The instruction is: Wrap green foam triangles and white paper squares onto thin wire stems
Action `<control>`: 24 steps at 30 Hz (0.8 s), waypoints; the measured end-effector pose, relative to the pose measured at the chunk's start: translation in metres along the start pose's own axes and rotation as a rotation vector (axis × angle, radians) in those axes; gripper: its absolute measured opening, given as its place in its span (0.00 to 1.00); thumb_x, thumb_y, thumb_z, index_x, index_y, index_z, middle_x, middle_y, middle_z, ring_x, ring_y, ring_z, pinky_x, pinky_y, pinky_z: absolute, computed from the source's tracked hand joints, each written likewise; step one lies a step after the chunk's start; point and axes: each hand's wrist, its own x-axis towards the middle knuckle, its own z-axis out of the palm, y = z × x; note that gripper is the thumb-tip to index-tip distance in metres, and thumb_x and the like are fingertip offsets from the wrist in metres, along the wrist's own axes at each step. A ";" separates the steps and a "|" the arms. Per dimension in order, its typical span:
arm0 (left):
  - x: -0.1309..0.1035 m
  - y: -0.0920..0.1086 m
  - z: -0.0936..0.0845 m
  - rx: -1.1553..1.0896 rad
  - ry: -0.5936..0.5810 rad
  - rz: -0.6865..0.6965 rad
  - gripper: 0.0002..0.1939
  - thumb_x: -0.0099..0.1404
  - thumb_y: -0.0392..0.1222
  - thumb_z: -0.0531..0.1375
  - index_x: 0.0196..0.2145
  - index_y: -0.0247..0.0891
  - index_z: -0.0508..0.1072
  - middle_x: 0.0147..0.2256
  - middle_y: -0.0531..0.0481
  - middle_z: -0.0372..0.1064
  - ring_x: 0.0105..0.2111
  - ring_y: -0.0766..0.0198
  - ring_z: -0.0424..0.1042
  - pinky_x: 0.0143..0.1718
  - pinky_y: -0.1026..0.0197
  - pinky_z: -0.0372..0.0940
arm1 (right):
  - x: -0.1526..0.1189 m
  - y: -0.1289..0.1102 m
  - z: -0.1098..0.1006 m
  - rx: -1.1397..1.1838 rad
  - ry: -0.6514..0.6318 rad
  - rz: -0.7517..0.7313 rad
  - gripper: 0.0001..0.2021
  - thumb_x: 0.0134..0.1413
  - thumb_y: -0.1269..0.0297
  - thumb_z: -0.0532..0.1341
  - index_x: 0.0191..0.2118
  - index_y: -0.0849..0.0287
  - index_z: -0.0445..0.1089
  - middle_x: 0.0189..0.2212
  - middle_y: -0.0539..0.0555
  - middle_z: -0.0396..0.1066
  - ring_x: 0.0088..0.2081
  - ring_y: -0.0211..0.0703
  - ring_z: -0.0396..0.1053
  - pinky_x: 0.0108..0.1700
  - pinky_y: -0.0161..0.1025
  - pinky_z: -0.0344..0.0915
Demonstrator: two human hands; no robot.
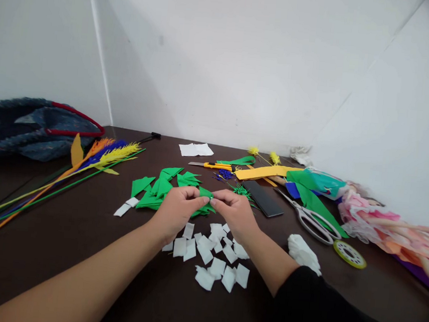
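Note:
My left hand (177, 209) and my right hand (234, 214) meet over the middle of the dark table (77, 269). Between their pinched fingertips is a small green piece (206, 194), held from both sides. Behind and to the left of the hands lies a pile of green pieces (161, 186), partly hidden by my left hand. Below the hands, between my forearms, several small white squares (204, 251) are scattered, some overlapping.
A yellow cutter (217, 166) and a white sheet (196, 150) lie behind. Right: black phone (263, 198), scissors (316, 222), tape roll (349, 254), crumpled tissue (303, 253), dolls (385, 221). Left: colourful feathery stems (58, 179) and a denim item (40, 130).

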 end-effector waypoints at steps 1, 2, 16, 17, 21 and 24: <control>0.000 0.000 0.000 0.001 0.002 0.002 0.15 0.51 0.44 0.59 0.15 0.38 0.58 0.16 0.58 0.46 0.19 0.70 0.47 0.21 0.65 0.43 | 0.000 -0.001 -0.001 -0.049 0.000 -0.028 0.05 0.43 0.66 0.60 0.28 0.57 0.72 0.27 0.51 0.70 0.30 0.39 0.66 0.34 0.37 0.63; 0.000 -0.001 0.000 0.016 0.006 0.004 0.15 0.51 0.45 0.59 0.15 0.38 0.58 0.16 0.58 0.46 0.18 0.70 0.47 0.21 0.65 0.43 | 0.000 -0.002 -0.001 -0.089 0.007 -0.049 0.05 0.43 0.66 0.59 0.27 0.57 0.72 0.26 0.51 0.70 0.30 0.39 0.66 0.34 0.37 0.62; 0.004 -0.005 -0.003 0.385 -0.092 0.250 0.08 0.54 0.42 0.56 0.22 0.38 0.71 0.25 0.52 0.64 0.27 0.64 0.60 0.29 0.62 0.54 | 0.002 -0.001 -0.004 -0.069 0.006 0.063 0.06 0.35 0.68 0.63 0.22 0.60 0.64 0.21 0.47 0.64 0.23 0.35 0.62 0.26 0.33 0.59; 0.004 -0.005 -0.003 0.388 -0.117 0.256 0.08 0.54 0.42 0.56 0.22 0.38 0.71 0.25 0.51 0.65 0.27 0.63 0.61 0.30 0.62 0.54 | 0.002 -0.002 -0.005 -0.076 -0.004 0.066 0.06 0.34 0.68 0.63 0.22 0.60 0.63 0.20 0.47 0.64 0.23 0.35 0.61 0.25 0.33 0.59; 0.003 -0.006 -0.004 0.436 -0.153 0.260 0.10 0.52 0.47 0.59 0.22 0.38 0.70 0.24 0.52 0.64 0.27 0.63 0.62 0.28 0.63 0.55 | 0.001 -0.004 -0.006 -0.084 -0.068 0.096 0.07 0.33 0.71 0.62 0.22 0.59 0.62 0.19 0.46 0.63 0.23 0.34 0.60 0.23 0.31 0.56; 0.004 -0.006 -0.005 0.455 -0.173 0.261 0.11 0.53 0.48 0.58 0.22 0.38 0.70 0.24 0.52 0.64 0.27 0.63 0.62 0.28 0.63 0.55 | -0.001 -0.005 -0.006 -0.085 -0.110 0.102 0.07 0.33 0.70 0.62 0.22 0.59 0.62 0.18 0.46 0.62 0.21 0.33 0.59 0.22 0.30 0.55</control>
